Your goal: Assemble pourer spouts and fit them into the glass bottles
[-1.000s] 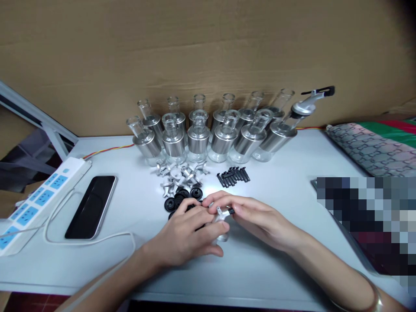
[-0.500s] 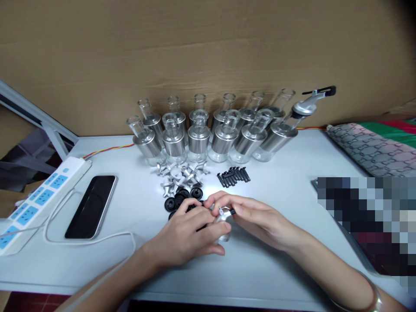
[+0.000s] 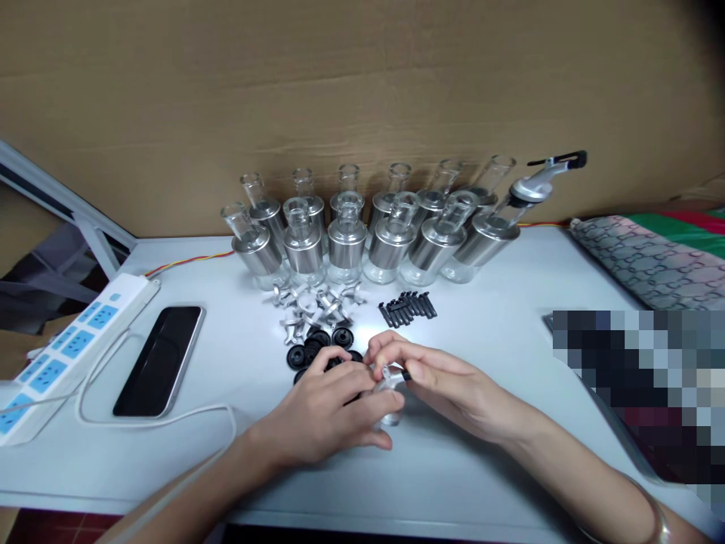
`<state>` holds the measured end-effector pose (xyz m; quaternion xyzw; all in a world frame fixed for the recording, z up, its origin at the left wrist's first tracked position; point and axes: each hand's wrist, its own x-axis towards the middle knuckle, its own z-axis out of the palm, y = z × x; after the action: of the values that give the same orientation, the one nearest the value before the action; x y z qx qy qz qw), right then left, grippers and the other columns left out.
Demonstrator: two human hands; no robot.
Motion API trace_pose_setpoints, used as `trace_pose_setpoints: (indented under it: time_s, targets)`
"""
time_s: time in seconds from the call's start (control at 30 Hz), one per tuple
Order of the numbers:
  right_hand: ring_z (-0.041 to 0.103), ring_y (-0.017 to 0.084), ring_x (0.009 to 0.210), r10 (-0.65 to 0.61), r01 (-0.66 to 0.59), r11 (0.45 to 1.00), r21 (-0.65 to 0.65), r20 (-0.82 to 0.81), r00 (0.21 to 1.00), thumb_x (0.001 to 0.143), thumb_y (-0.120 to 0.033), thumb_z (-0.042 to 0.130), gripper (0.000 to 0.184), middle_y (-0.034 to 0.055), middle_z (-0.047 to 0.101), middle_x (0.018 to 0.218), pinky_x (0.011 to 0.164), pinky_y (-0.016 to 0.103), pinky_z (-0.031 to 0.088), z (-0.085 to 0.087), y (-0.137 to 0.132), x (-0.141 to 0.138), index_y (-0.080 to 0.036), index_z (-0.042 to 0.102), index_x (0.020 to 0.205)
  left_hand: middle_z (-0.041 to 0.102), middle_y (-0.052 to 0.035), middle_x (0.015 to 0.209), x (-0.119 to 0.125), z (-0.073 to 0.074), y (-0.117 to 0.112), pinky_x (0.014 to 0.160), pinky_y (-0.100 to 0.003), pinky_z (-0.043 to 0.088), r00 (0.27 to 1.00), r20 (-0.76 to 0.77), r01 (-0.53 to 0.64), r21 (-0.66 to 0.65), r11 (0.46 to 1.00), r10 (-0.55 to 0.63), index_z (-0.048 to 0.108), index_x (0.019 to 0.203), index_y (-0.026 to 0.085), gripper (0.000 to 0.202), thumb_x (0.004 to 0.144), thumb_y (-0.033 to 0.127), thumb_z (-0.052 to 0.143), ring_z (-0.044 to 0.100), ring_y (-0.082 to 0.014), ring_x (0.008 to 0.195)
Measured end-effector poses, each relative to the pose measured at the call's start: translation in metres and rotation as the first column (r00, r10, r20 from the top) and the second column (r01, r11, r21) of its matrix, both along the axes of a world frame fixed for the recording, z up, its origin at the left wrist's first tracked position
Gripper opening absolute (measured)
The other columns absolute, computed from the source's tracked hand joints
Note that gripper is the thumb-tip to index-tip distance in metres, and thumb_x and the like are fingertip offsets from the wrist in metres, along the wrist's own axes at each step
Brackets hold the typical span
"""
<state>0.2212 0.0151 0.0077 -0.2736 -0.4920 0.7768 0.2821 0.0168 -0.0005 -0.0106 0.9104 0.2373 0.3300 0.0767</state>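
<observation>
Looks out from the wearer's head, facing forward and down across the counter (image 3: pixel 481 483). Sits close behind and above left grip (image 3: pixel 334 404) and right grip (image 3: pixel 453 381), set low in the frame near the middle. Takes in the rows of glass bottles (image 3: pixel 347 240) farther off, then the cardboard (image 3: pixel 317 91) at the back, across the whole top. Spreads wide, from the power strip (image 3: pixel 82 336) at left to the patterned fabric (image 3: pixel 646 261) at right.

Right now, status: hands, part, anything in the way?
Left hand holds silver spout. Right hand at its black tip, grip unclear. Black discs just beyond left hand; no visible obstruction.
</observation>
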Motion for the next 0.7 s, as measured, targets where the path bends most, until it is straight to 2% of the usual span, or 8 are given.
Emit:
trace_pose_setpoints:
  time_s: [0.23,0.37,0.47,0.53,0.6,0.7]
  targets:
    - [0.039,0.022,0.116,-0.007,0.004,0.998,0.066,0.036,0.999,0.09,-0.053,0.051,0.033,0.0049,0.044,0.11,0.109,0.042,0.017,-0.002,-0.002,0.001,-0.024,0.065,0.096,0.067,0.0017,0.08,0.0,-0.001,0.0,0.091,-0.03,0.033,1.0,0.015,-0.001,0.006,1.0,0.001,0.051,0.107,0.021,0.032,0.101,0.044,0.029,0.061,-0.0122,0.081]
    - [0.041,0.023,0.115,-0.037,0.034,0.996,0.077,0.04,0.999,0.091,-0.053,0.048,0.035,0.0057,0.044,0.11,0.108,0.042,0.021,-0.003,-0.003,-0.002,-0.023,0.065,0.097,0.067,0.0022,0.079,-0.001,0.0,0.001,0.092,-0.032,0.034,0.999,0.051,0.016,-0.056,0.998,-0.013,0.045,0.114,0.02,0.031,0.1,0.045,0.033,0.062,-0.0124,0.078]
    - [0.044,0.022,0.114,-0.088,0.083,0.99,0.111,0.042,0.995,0.09,-0.052,0.051,0.031,0.0055,0.048,0.11,0.105,0.039,0.027,0.0,-0.005,-0.005,-0.024,0.065,0.096,0.067,-0.001,0.085,-0.004,-0.001,0.005,0.09,-0.032,0.038,0.995,0.099,-0.017,-0.116,0.993,0.029,0.037,0.124,0.02,0.038,0.097,0.047,0.039,0.062,-0.0138,0.079]
    - [0.048,0.022,0.11,-0.186,0.186,0.981,0.06,-0.007,0.983,0.089,-0.052,0.054,0.029,0.0054,0.052,0.108,0.1,0.037,0.035,0.005,-0.005,-0.005,-0.024,0.063,0.094,0.066,-0.0065,0.096,-0.008,-0.002,0.008,0.088,-0.035,0.04,0.99,0.137,-0.025,-0.127,0.992,0.043,0.031,0.129,0.02,0.051,0.093,0.056,0.041,0.061,-0.0172,0.087]
    - [0.054,0.023,0.106,-0.287,0.283,0.958,-0.054,-0.09,0.954,0.089,-0.051,0.054,0.028,0.0054,0.056,0.11,0.091,0.037,0.042,0.01,-0.003,-0.005,-0.024,0.06,0.09,0.061,-0.0134,0.109,-0.013,-0.001,0.012,0.088,-0.04,0.04,0.991,0.134,-0.012,-0.128,0.992,0.029,0.028,0.131,0.019,0.069,0.086,0.07,0.039,0.058,-0.0235,0.098]
    - [0.063,0.021,0.088,-0.364,0.334,0.926,-0.175,-0.189,0.912,0.09,-0.046,0.051,0.023,0.0046,0.064,0.102,0.077,0.035,0.048,0.016,0.002,-0.002,-0.024,0.056,0.086,0.052,-0.018,0.117,-0.017,0.002,0.015,0.09,-0.047,0.039,0.996,-0.053,-0.082,-0.196,0.977,0.073,0.034,0.128,0.016,0.079,0.08,0.08,0.032,0.052,-0.0301,0.106]
